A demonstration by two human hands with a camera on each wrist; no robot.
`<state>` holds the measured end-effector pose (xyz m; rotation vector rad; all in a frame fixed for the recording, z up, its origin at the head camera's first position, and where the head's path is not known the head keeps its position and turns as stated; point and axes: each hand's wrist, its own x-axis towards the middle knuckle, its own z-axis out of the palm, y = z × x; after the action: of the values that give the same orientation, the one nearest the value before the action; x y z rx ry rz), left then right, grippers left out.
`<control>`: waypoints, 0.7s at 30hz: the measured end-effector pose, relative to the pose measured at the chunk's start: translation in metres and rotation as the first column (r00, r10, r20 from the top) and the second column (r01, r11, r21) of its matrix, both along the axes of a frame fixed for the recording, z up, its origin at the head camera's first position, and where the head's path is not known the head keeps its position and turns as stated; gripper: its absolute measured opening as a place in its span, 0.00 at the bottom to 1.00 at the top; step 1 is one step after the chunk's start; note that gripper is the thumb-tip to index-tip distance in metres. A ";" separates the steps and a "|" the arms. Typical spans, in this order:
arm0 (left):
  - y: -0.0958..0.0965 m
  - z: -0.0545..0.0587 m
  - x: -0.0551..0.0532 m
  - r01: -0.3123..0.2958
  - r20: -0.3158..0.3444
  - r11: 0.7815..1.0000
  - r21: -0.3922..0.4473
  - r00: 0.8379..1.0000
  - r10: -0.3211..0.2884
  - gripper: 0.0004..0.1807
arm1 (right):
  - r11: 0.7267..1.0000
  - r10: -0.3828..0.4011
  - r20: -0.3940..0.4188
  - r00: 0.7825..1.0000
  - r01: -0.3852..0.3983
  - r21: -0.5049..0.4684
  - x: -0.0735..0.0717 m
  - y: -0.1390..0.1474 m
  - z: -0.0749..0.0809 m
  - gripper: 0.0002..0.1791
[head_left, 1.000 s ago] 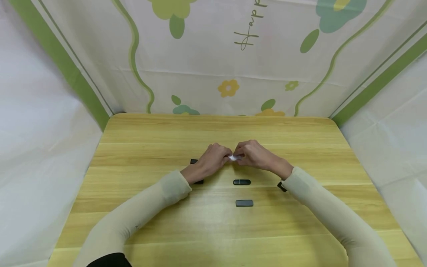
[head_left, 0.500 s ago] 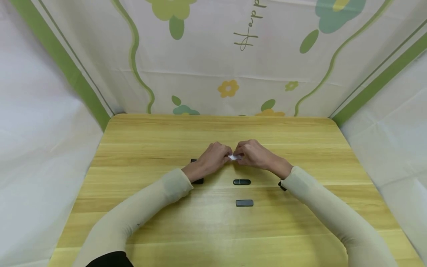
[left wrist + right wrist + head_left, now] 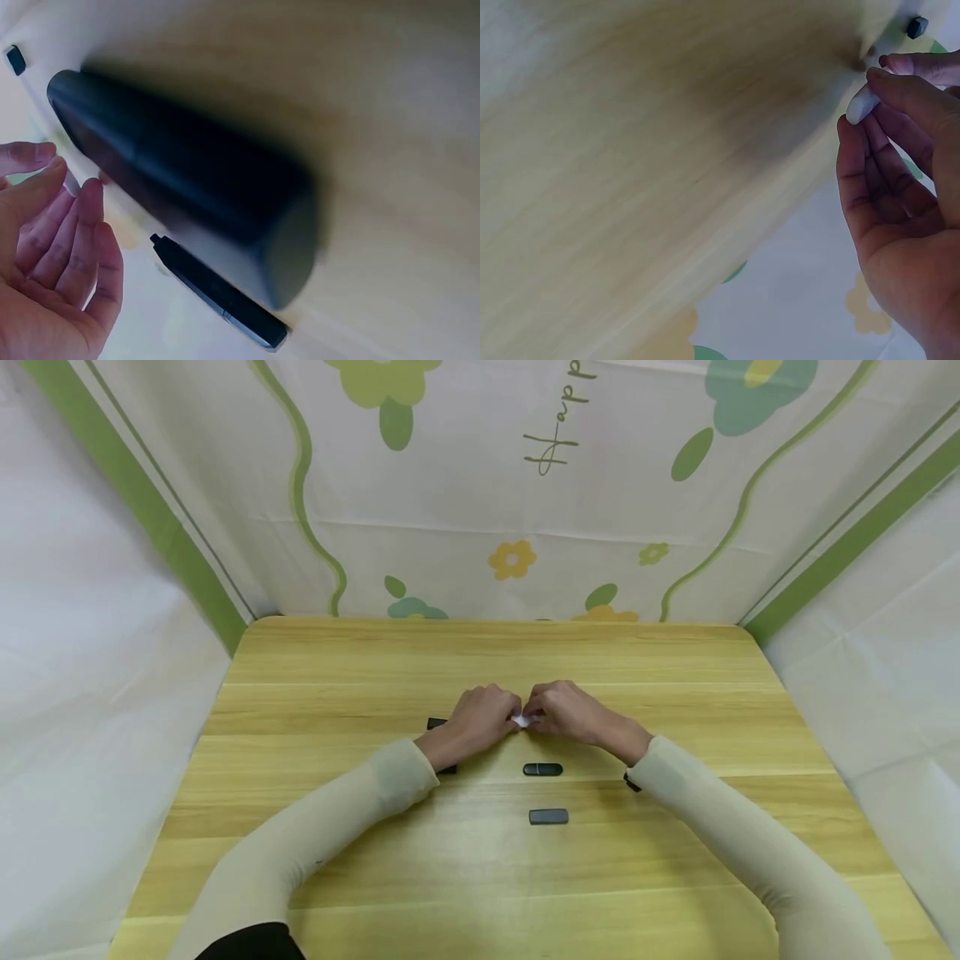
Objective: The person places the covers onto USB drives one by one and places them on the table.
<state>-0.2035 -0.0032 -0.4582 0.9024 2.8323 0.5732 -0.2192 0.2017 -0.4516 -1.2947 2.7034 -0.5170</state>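
Observation:
Near the middle of the table, both hands meet at a small white, rounded stick (image 3: 522, 720), which shows as a smooth pale end (image 3: 862, 106) in the right wrist view. My left hand (image 3: 485, 718) pinches its left side between thumb and fingers. From the other side my right hand (image 3: 567, 711) pinches it, thumb over fingertips. The fingers cover most of the stick, so its exact kind is hidden. Under my left wrist, two black stick-like pieces (image 3: 437, 723) are partly covered; a slim black stick with a narrow tip (image 3: 217, 291) shows in the left wrist view.
In front of the hands lie a black rounded stick with a pale line across it (image 3: 542, 769) and a grey stick (image 3: 548, 817). A black piece (image 3: 632, 782) is partly hidden by the right cuff. A flower-printed cloth (image 3: 450, 485) hangs behind the wooden table (image 3: 360, 893).
Both hands have shifted slightly toward the person, keeping hold of the white stick between them. The sticks on the table have stayed in place.

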 end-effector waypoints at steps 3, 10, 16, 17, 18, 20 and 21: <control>0.000 -0.001 0.001 -0.002 -0.004 1.000 -0.012 1.000 0.002 0.07 | 1.000 -0.003 0.003 1.000 0.003 0.009 0.001 0.000 -0.002 0.09; 0.000 -0.004 0.000 -0.003 -0.009 1.000 -0.007 1.000 0.003 0.06 | 0.999 -0.019 0.000 1.000 0.019 0.039 0.002 -0.002 -0.002 0.09; 0.001 -0.005 0.000 0.011 -0.022 1.000 -0.028 1.000 -0.011 0.06 | 0.996 -0.045 0.007 0.999 0.044 0.079 0.004 -0.002 -0.003 0.08; 0.001 -0.005 0.000 0.013 -0.025 0.999 -0.032 1.000 -0.014 0.06 | 0.995 -0.048 0.009 0.999 0.047 0.083 0.004 -0.002 -0.003 0.08; 0.002 -0.005 0.000 0.016 -0.024 0.999 -0.033 1.000 -0.016 0.07 | 0.995 -0.051 0.011 0.999 0.050 0.086 0.004 -0.002 -0.003 0.08; 0.002 -0.005 0.000 0.019 -0.030 0.999 -0.036 0.999 -0.020 0.08 | 0.995 -0.053 0.010 0.999 0.052 0.090 0.004 -0.002 -0.003 0.08; 0.002 -0.005 0.000 0.020 -0.030 0.999 -0.036 0.999 -0.021 0.08 | 0.995 -0.054 0.011 0.998 0.053 0.089 0.004 -0.002 -0.003 0.08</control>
<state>-0.2038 -0.0013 -0.4628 0.9404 2.8473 0.5098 -0.2149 0.1997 -0.4549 -1.1961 2.7231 -0.4043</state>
